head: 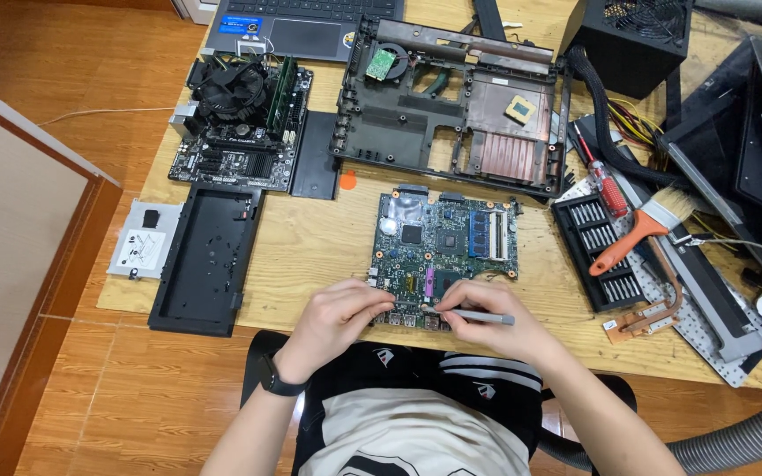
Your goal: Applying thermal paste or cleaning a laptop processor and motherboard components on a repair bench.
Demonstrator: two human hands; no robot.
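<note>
The right hand (487, 316) is pinching a slim grey screwdriver (478, 315) with its tip down at the near edge of the green laptop motherboard (445, 247), while the left hand (339, 316), fingers curled in, steadies that same edge just beside it, and an orange-handled brush (641, 227) sits well off past the right hand.

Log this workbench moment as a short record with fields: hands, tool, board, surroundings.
left hand: left hand rests on the near edge of the green circuit board
right hand: right hand grips a slim grey tool, tip at the board's near edge
surface: wooden table
left of board: black tray, desktop board with fan
behind board: open laptop shell
right of board: bit case, orange-handled brush, red screwdriver
</note>
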